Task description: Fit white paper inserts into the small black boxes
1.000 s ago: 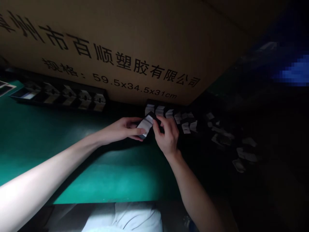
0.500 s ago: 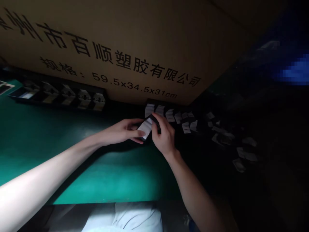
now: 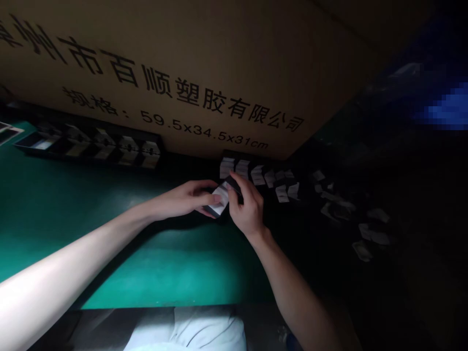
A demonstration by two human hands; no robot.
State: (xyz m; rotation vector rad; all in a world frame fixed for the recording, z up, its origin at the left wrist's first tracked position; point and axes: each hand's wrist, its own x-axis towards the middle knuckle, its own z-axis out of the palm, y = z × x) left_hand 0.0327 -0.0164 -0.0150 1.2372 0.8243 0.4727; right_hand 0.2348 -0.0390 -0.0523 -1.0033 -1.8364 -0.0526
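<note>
Between my two hands is a small dark box with a white inside (image 3: 219, 206), tilted above the green table (image 3: 164, 273). My left hand (image 3: 199, 197) grips its left side, with the thumb lying across the white face. My right hand (image 3: 248, 204) holds the upper right end, its forefinger over the dark edge and its thumb by the white part. Just beyond my right hand stand several similar dark boxes with white insides (image 3: 257, 174), folded open. What the small box contains is too dim to make out.
A large printed cardboard carton (image 3: 226, 58) walls off the back of the table. At the far left lies a long dark tray (image 3: 87, 155) with several open pieces in a row. Loose white pieces (image 3: 378, 234) are scattered in the shadow on the right.
My left thumb has shifted slightly on the white face, and more of the small box's dark lower edge shows. Both hands stay on it in nearly the same place.
</note>
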